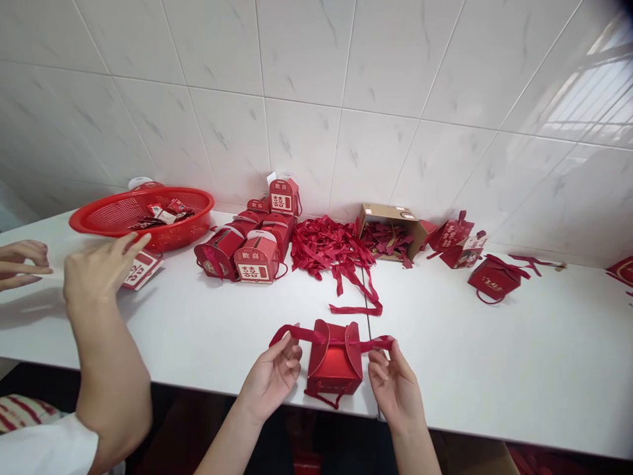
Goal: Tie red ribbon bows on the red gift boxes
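Observation:
A small red gift box (335,361) stands upright near the table's front edge, its curved top flaps drawn close together. Dark red ribbon (310,335) runs through the flaps and sticks out on both sides. On the left, my left hand (277,364) pinches one ribbon end between thumb and fingers. My right hand (393,373) pinches the other end to the right of the box. A red cord handle (330,401) hangs at the box's front. Beyond the box lies a tangled heap of red ribbons (326,245), with one loose strip trailing toward me.
A co-worker's hands (99,267) work at the left beside a red plastic basket (190,227) holding small packets. Several red boxes (258,257) are grouped near the wall. A cardboard box (390,214) holds dark red pieces. Further right sits a tied red box (496,277).

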The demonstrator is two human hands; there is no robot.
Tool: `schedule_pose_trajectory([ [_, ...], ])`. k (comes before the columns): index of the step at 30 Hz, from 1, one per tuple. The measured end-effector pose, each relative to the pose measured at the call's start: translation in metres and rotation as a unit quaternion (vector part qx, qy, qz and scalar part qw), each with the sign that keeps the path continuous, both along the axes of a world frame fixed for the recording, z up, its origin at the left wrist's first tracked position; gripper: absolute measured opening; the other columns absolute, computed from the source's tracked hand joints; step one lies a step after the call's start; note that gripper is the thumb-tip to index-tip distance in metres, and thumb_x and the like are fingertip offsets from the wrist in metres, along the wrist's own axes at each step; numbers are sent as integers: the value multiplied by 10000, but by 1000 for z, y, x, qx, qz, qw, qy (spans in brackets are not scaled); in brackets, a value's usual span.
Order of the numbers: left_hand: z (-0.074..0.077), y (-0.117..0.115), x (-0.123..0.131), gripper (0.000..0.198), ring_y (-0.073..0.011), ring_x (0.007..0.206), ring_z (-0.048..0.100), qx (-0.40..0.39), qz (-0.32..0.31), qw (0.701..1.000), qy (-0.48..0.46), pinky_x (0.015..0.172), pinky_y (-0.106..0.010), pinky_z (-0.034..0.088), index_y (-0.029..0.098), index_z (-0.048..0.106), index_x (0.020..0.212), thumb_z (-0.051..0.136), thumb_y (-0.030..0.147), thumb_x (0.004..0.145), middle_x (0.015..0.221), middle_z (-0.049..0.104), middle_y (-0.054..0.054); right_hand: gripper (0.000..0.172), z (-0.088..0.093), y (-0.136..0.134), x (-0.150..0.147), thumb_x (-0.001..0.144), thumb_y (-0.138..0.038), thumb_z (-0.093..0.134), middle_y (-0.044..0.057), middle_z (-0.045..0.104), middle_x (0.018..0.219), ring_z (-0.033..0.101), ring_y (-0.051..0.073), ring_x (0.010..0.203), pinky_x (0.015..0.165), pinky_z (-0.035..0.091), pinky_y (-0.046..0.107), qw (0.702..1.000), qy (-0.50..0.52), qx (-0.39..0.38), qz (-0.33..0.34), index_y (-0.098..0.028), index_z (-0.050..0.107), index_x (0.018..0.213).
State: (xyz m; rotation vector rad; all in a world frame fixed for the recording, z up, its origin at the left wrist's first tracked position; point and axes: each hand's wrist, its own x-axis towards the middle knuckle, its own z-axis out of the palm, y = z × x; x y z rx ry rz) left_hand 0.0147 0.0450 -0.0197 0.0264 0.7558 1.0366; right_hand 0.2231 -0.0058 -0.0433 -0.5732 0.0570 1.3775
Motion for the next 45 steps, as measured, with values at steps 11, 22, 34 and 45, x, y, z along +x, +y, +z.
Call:
schedule_pose_trajectory([
  [11,1,-3,8,187,-81,523,630,-84,67,994,-9,366,-107,441,144,519,732,504,141,918,598,571,7,237,-17,1,-12,699,-188,749,-52,500,771,489,60,565,515,471,195,982,-174,-26,-62,-238,583,860],
  [22,-14,-2,5,109,-95,520,651,-31,127,988,79,378,-141,457,146,579,810,535,146,908,652,642,7,258,-37,2,3,656,-121,756,-14,622,874,640,90,803,762,582,205,975,-148,-76,-148,-200,637,872],
  [34,22,15,-22,278,-67,543,609,155,246,944,158,348,-131,362,178,696,862,827,283,641,745,626,42,107,9,-5,29,769,-116,599,-89,454,573,513,50,515,543,520,201,997,46,-10,-67,-169,587,861],
  [45,14,12,-22,386,-81,595,604,153,217,944,197,401,-156,374,183,716,882,861,359,570,782,616,35,228,-12,-2,36,799,-120,626,-26,558,760,578,43,646,637,557,154,985,-46,-80,-143,-193,662,1011],
])
